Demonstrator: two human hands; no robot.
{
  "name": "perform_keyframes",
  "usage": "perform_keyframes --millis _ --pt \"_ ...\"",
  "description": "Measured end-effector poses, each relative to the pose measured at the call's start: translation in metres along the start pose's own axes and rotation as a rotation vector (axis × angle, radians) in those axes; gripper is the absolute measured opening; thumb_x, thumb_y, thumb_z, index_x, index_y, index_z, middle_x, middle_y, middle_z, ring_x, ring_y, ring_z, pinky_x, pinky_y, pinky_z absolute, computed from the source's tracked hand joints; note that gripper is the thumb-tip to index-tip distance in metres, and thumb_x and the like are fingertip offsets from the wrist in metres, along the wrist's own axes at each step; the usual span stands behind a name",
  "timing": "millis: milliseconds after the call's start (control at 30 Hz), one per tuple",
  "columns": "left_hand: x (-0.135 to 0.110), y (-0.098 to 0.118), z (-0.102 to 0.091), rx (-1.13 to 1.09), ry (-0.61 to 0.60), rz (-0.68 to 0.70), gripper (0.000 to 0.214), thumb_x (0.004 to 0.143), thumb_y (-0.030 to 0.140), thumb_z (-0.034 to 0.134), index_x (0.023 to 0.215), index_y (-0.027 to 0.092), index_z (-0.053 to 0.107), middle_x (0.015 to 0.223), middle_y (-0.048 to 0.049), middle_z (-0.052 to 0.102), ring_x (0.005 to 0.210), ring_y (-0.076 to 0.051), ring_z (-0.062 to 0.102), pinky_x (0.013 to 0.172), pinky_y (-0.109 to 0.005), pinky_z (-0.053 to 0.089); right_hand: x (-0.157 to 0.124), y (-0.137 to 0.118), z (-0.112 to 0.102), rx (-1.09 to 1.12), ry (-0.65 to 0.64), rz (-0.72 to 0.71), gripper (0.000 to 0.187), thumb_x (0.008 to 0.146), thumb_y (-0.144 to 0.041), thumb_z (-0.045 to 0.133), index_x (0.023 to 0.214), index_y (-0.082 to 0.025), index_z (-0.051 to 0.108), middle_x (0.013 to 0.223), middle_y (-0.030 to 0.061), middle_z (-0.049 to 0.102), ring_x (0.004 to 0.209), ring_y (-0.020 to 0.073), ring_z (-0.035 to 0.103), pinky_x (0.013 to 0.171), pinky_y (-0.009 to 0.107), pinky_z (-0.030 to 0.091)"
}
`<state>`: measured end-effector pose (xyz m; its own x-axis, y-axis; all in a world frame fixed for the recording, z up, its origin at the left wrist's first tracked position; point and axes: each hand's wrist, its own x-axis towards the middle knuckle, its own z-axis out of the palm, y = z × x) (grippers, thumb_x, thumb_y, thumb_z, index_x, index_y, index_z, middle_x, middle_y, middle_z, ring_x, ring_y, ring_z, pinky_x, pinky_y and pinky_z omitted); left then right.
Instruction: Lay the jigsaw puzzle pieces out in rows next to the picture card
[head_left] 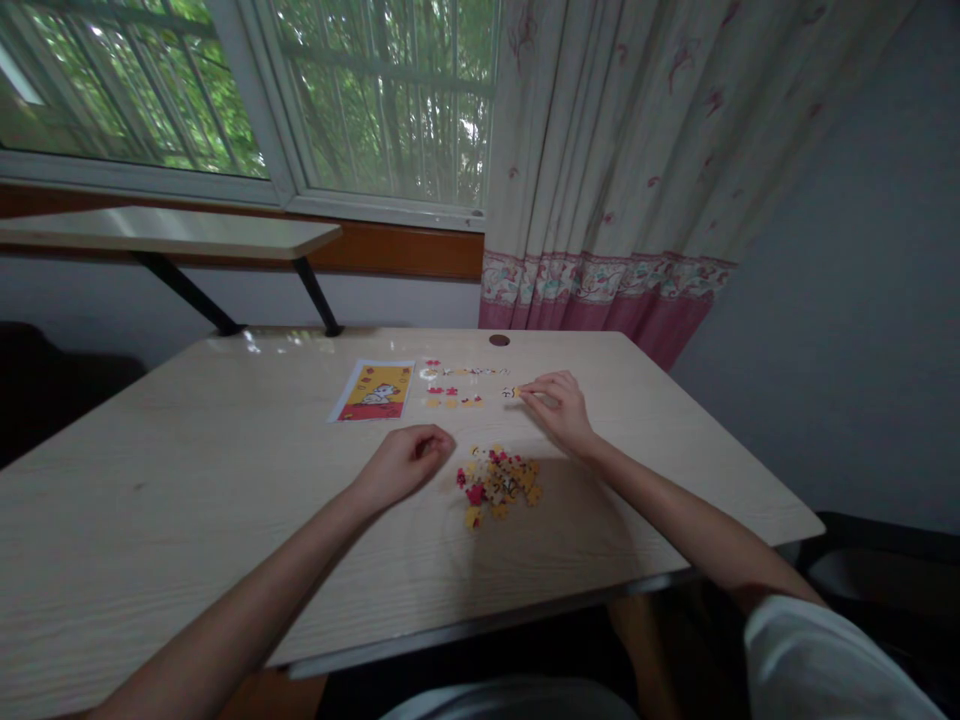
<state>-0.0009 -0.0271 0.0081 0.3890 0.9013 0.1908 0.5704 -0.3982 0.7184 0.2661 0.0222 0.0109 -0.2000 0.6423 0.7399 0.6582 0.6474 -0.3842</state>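
Observation:
Between the thumb and fingers of my right hand (pixel 559 408) is a small white, black and yellow puzzle piece (pixel 511 393), at the right of the laid-out pieces. My left hand (pixel 405 462) rests on the table with its fingers curled; whether anything is inside them is hidden. A pile of loose puzzle pieces (pixel 499 482), yellow, red and white, lies between my forearms. Beyond it, several pieces are set out in rows, among them a row of mostly white pieces (pixel 469 372), red pieces (pixel 442 391) and yellow pieces (pixel 452 403). Left of these lies a printed picture (pixel 375 391) of a white animal on yellow and red.
The pale wooden table (pixel 225 480) has a round dark cable-hole cover (pixel 499 340) near its back edge. A raised shelf (pixel 172 232) on black legs stands at the back left. A curtain (pixel 600 200) hangs behind the table, beside a barred window (pixel 382 100).

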Motion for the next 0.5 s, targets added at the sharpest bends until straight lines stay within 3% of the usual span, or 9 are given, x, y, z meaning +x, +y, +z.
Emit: perform_keyframes --millis 100,233,367,500 --pt "0.0 0.002 0.0 -0.019 -0.014 -0.01 0.023 0.079 0.03 0.048 0.079 0.013 0.063 0.067 -0.0026 0.061 0.058 -0.012 0.048 0.055 -0.023 0.037 0.016 0.033 0.006 0.013 -0.14 0.09 0.014 0.078 -0.032 0.061 0.081 -0.022 0.071 0.079 0.003 0.069 0.078 0.0155 0.057 0.08 0.031 0.036" --pt "0.0 0.0 0.001 -0.014 -0.029 -0.02 0.023 0.079 0.03 0.048 0.079 0.013 0.063 0.067 -0.0021 0.061 0.057 -0.011 0.048 0.055 -0.023 0.036 0.037 0.085 0.018 0.011 -0.19 0.432 0.02 0.075 -0.032 0.061 0.082 -0.017 0.071 0.078 0.0044 0.069 0.067 0.0134 0.056 0.064 0.025 0.039" --pt "0.0 -0.001 0.001 -0.021 -0.021 -0.036 0.024 0.079 0.032 0.048 0.079 0.013 0.063 0.068 -0.0026 0.061 0.058 -0.012 0.048 0.054 -0.023 0.036 0.048 0.113 0.029 -0.014 -0.219 0.506 0.027 0.072 -0.036 0.061 0.084 -0.014 0.071 0.073 0.0056 0.069 0.062 0.0129 0.055 0.057 0.023 0.038" --pt "0.001 0.0 0.001 -0.023 -0.021 -0.045 0.025 0.079 0.033 0.048 0.079 0.013 0.064 0.067 -0.0027 0.061 0.057 -0.012 0.047 0.053 -0.023 0.035 0.051 0.116 0.038 -0.038 -0.281 0.518 0.022 0.069 -0.035 0.064 0.079 -0.017 0.072 0.07 0.0033 0.068 0.064 0.0131 0.056 0.06 0.023 0.04"
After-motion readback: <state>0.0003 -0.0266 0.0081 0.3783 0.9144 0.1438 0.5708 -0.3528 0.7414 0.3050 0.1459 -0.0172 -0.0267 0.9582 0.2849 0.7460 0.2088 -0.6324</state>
